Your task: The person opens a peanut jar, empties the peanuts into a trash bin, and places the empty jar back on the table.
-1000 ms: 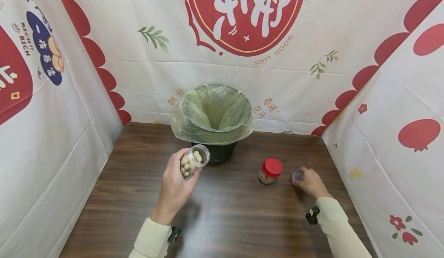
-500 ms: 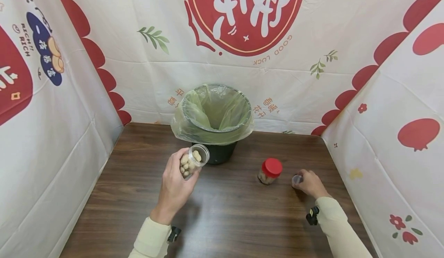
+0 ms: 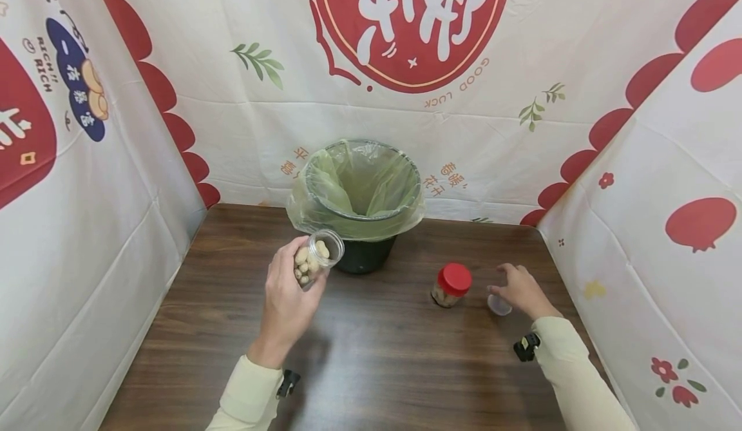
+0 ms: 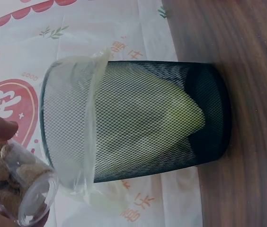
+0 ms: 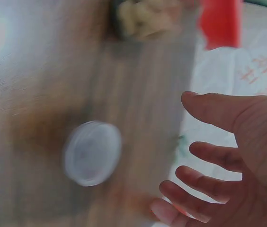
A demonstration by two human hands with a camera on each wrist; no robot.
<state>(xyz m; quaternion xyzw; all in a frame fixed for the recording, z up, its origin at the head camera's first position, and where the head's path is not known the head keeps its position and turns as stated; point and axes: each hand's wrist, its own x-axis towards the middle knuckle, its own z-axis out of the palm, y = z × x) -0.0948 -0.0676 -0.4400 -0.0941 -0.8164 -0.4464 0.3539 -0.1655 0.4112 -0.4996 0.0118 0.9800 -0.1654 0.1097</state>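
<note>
My left hand (image 3: 292, 299) grips a clear jar (image 3: 316, 258) with several peanuts in it. The jar is tilted, its lidless mouth facing up and right beside the bin; in the left wrist view its clear end (image 4: 38, 201) shows close up. Over the right part of the table, my right hand (image 3: 522, 291) is just off a clear round lid (image 3: 499, 305). The right wrist view shows that lid (image 5: 92, 152) lying on the wood, apart from the loosely spread fingers (image 5: 204, 182).
A black mesh bin (image 3: 365, 256) lined with a yellowish plastic bag (image 3: 356, 226) stands at the table's back. Between it and my right hand is a second jar with a red lid (image 3: 455, 279). Printed white cloth (image 3: 406, 118) walls the back and both sides.
My right hand has let go of the clear lid and lifted off it, the fingers spreading. My left hand has shifted slightly up and left with the jar of peanuts.
</note>
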